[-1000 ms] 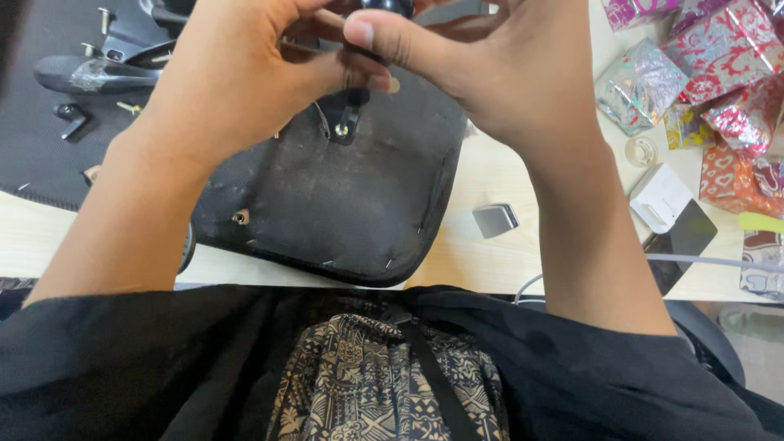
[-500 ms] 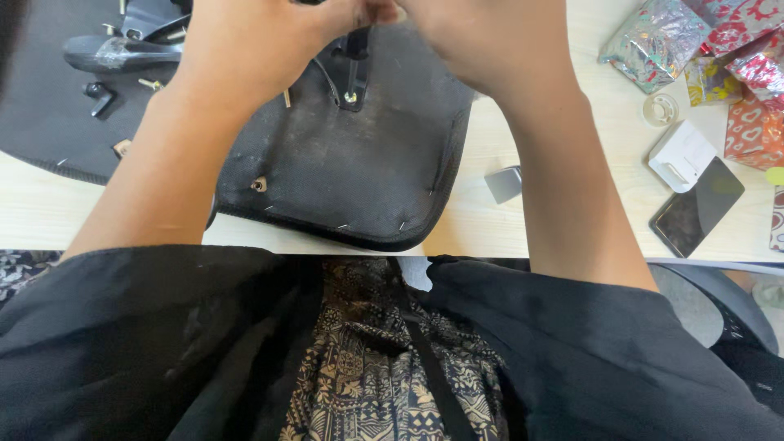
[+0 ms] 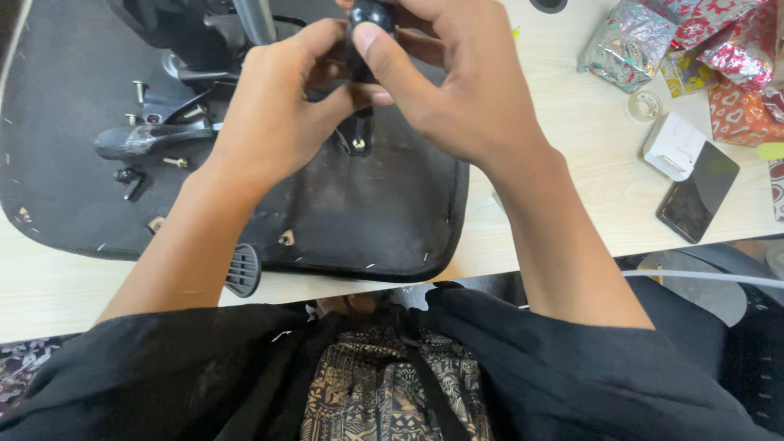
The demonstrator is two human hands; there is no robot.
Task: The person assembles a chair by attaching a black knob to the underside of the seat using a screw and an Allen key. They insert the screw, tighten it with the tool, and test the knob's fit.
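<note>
A pale wooden worktop [image 3: 572,163] carried an upturned black seat base [image 3: 359,212]. Above it, the left hand [image 3: 273,122] and the right hand [image 3: 457,90] both pinched a small black knob [image 3: 371,16], its long axis roughly upright. A dark phone [image 3: 698,192] lay at the right.

Two hands, left [image 3: 273,114] and right [image 3: 457,90]; one black knob [image 3: 371,16]; one seat pan [image 3: 359,204]; one phone [image 3: 699,193]; one white box [image 3: 673,145].

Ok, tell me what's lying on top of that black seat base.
On the seat base lie loose screws and a black lever. Both hands cover its upper middle, gripping a small black part.
</note>
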